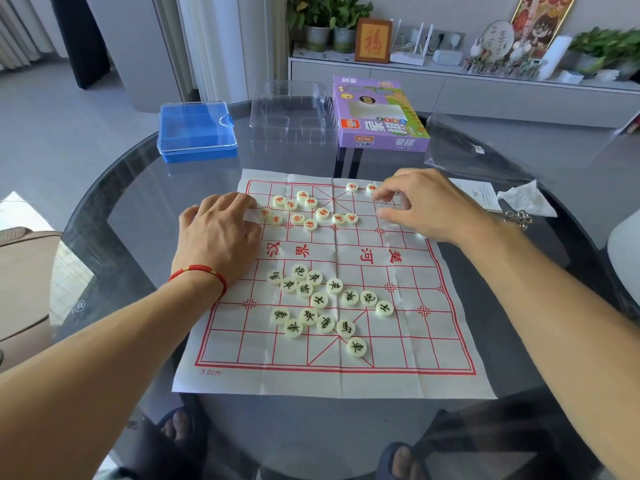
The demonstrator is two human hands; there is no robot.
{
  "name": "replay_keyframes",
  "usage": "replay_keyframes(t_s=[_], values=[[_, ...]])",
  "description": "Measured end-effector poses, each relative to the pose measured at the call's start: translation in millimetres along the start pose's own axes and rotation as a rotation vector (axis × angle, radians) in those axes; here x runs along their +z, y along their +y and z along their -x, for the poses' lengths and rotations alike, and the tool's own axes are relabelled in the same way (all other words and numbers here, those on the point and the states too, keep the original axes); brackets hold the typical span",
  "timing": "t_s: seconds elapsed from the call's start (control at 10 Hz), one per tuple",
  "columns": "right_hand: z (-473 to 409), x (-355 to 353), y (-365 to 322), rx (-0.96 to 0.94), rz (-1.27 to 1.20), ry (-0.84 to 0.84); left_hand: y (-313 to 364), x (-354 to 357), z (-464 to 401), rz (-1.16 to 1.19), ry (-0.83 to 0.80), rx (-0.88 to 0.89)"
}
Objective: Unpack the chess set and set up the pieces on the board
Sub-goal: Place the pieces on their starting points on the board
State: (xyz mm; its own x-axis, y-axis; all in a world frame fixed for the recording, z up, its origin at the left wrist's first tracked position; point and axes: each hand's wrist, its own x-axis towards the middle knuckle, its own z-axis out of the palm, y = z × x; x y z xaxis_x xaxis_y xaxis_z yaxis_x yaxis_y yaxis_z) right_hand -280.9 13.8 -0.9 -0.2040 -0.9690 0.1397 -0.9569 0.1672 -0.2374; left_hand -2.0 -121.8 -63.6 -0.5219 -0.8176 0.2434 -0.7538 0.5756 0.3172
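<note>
A: Both hands are over the far half of the paper xiangqi board [398,348], which lies flat on the round glass tabletop [138,188].

B: The left hand [221,230] lies palm-down at the board's left edge, fingers loosely bent, fingertips just beside the red-lettered pieces [310,211]. I see nothing in that grip.

A: And the right hand [426,206]?

B: It's arched over the far right corner, thumb and fingers curled with a narrow gap between them. Whether that grip holds a piece, I cannot tell; the fingers hide the spot. Two red pieces sit on the back line just left of it, one [352,187] clear, the other [371,188] touching the fingertips.

A: The rest of the reds are bunched loosely at far left. The black-lettered pieces [322,303] are scattered in a cluster on the near half.

B: Beyond the board: a blue plastic case [197,133] at left, a clear plastic tray [291,112] in the middle, the purple game box [377,116] to its right.

A: On the right, a clear plastic bag [460,147], a printed leaflet [479,197], a crumpled tissue [526,199] and a metal keyring [517,218] sit near the right wrist.
</note>
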Motion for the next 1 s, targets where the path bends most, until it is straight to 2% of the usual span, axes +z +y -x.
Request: replay_keyframes(t_s=[0.1, 0.3, 0.5, 0.8, 1.0], values=[[-5, 14, -17, -0.042, 0.012, -0.049, -1, 0, 0, -0.002, -0.002, 0.000], [-8, 26, -24, -0.078, 0.057, -0.035, -1, 0, -1, 0.006, -0.001, -0.001], [-1, 6, -11, -0.018, 0.038, -0.015, -2, 0, -1, 0.007, 0.011, 0.010], [7, -1, 5, 0.007, 0.025, -0.154, -2, 0, -1, 0.006, 0.010, 0.010], [9, 3, 4, -0.004, 0.015, -0.153, -1, 0, -1, 0.012, 0.012, 0.007]])
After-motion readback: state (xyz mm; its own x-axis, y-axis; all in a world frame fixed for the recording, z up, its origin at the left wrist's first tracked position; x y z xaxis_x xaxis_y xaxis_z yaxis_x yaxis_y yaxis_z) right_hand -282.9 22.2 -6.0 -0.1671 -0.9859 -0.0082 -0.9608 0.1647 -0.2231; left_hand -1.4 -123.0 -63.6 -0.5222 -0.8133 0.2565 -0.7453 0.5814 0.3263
